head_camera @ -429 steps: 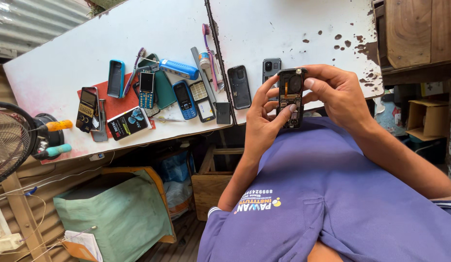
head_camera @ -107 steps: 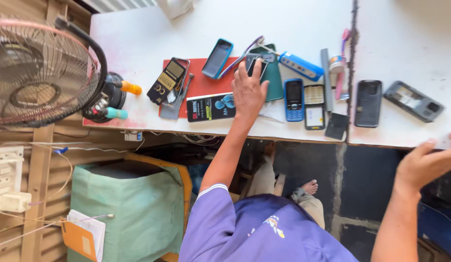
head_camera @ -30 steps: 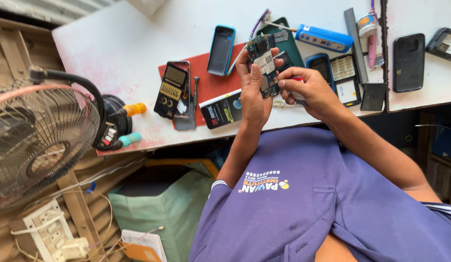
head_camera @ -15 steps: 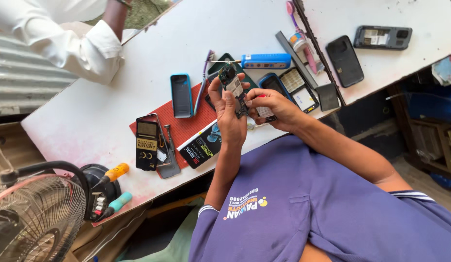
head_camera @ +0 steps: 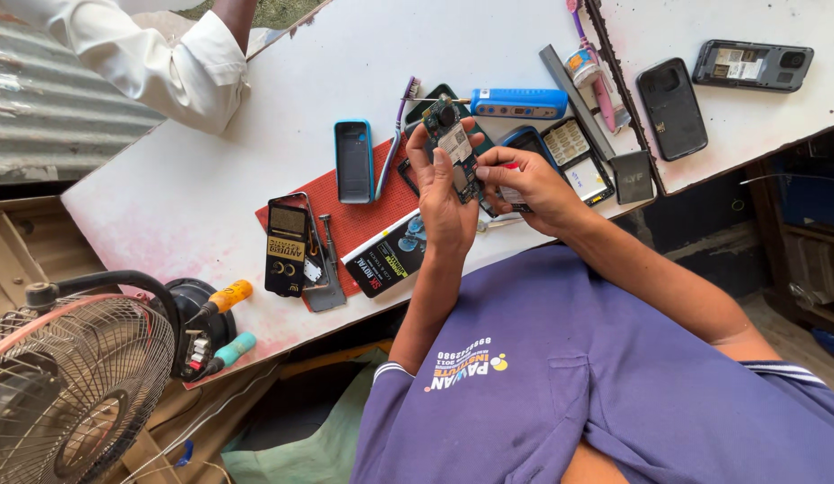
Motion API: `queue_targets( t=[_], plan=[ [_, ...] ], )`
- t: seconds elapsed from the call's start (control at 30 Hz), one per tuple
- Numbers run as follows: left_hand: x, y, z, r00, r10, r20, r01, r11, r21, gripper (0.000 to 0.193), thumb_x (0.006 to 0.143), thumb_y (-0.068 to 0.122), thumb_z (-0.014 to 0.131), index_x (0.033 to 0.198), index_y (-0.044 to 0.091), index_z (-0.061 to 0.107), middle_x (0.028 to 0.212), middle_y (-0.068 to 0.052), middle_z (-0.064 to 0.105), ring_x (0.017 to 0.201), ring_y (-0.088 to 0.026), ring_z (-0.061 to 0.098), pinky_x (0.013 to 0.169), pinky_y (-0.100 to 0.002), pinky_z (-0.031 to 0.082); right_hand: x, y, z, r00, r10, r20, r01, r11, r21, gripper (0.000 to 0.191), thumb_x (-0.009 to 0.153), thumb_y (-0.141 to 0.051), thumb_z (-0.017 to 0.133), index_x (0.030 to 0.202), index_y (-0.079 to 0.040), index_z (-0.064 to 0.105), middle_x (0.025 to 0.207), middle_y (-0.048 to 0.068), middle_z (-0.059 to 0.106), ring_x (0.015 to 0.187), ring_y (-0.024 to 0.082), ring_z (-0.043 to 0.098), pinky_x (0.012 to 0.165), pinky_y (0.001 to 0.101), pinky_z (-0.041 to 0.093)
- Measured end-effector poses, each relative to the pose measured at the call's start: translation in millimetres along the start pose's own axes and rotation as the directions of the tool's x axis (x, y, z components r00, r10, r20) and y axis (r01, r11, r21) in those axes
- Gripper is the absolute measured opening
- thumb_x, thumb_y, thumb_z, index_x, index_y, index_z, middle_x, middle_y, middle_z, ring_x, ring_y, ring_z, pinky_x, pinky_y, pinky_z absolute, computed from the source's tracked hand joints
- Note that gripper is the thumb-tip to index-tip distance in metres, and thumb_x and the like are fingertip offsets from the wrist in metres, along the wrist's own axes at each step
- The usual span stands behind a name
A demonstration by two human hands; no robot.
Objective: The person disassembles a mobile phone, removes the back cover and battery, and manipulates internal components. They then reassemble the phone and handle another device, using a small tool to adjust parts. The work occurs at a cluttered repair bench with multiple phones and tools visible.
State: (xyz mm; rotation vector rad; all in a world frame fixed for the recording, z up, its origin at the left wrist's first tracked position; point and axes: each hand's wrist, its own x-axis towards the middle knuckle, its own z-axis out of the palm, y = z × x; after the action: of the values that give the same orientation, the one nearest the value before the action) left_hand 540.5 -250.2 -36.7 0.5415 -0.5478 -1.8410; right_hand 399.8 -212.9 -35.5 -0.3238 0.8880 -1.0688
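You held a stripped phone circuit board (head_camera: pixel 454 152), green with small metal shields, upright in your left hand (head_camera: pixel 444 202) above the near edge of the white table (head_camera: pixel 211 170), while your right hand (head_camera: pixel 524 184) had its grip pinched on something small against the board's side, what exactly I cannot tell. Beneath your hands lay a red mat (head_camera: pixel 363 220) with a blue phone shell (head_camera: pixel 353 161), a toothbrush (head_camera: pixel 392 134) and a black multimeter (head_camera: pixel 285 246); beyond sat a blue box (head_camera: pixel 519 103) and two dark phone backs (head_camera: pixel 670 108). Another person's white sleeve (head_camera: pixel 157 54) rested on the far corner, and a fan (head_camera: pixel 72 385) stood at your left.

Purple short-slv shirt, white-striped cuffs, chest print, bare forearms.
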Motion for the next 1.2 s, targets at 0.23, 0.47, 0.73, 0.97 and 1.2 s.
queue_targets(
  t=[0.23,0.47,0.73,0.97,1.2],
  plan=[
    [-1,-4,2,0.999,0.002,-0.052,0.006,0.989,0.146,0.038,0.116,0.029,0.041,0.151,0.02,0.033,0.141,-0.017,0.057,0.129,-0.024,0.058,0.106,-0.041,0.053,1,3,0,1.0,0.019,-0.012,-0.018,0.997,0.072,0.014,0.102,-0.021,0.064,0.1,-0.007,0.065,0.077,0.002,0.059,0.06,0.011,0.055,0.05,0.0249,0.04],
    [-2,-15,2,0.999,0.028,-0.026,-0.024,0.986,0.168,0.043,0.115,0.03,0.044,0.154,0.022,0.027,0.142,-0.012,0.054,0.132,-0.022,0.052,0.113,-0.04,0.047,2,8,4,0.998,-0.016,-0.053,0.018,0.999,0.038,0.019,0.104,-0.027,0.061,0.098,-0.009,0.064,0.077,-0.001,0.058,0.062,0.008,0.052,0.054,0.0245,0.043],
    [0,-18,-4,0.998,0.028,-0.06,-0.018,0.987,0.16,0.044,0.115,0.03,0.044,0.154,0.021,0.027,0.137,-0.012,0.054,0.128,-0.021,0.051,0.11,-0.038,0.046,4,14,7,1.0,0.006,-0.03,-0.002,0.992,0.129,0.021,0.108,-0.03,0.055,0.098,-0.012,0.06,0.081,-0.002,0.059,0.066,0.005,0.054,0.054,0.0229,0.043],
    [-2,-21,-3,0.996,0.024,-0.087,-0.009,0.987,0.163,0.044,0.116,0.031,0.043,0.154,0.019,0.027,0.133,-0.011,0.055,0.124,-0.019,0.053,0.108,-0.037,0.046,8,17,7,0.998,0.02,-0.068,-0.01,0.99,0.14,0.022,0.106,-0.031,0.053,0.099,-0.012,0.059,0.085,-0.001,0.061,0.071,0.006,0.06,0.06,0.0247,0.05],
    [8,-3,-7,0.996,-0.023,-0.087,0.022,1.0,-0.011,0.041,0.116,0.03,0.04,0.154,0.019,0.028,0.135,-0.017,0.058,0.124,-0.023,0.059,0.1,-0.038,0.053,3,6,7,0.999,0.009,-0.044,-0.006,0.997,0.082,0.015,0.105,-0.022,0.059,0.108,-0.008,0.065,0.084,0.0,0.06,0.071,0.008,0.056,0.058,0.0249,0.046]
  ],
)
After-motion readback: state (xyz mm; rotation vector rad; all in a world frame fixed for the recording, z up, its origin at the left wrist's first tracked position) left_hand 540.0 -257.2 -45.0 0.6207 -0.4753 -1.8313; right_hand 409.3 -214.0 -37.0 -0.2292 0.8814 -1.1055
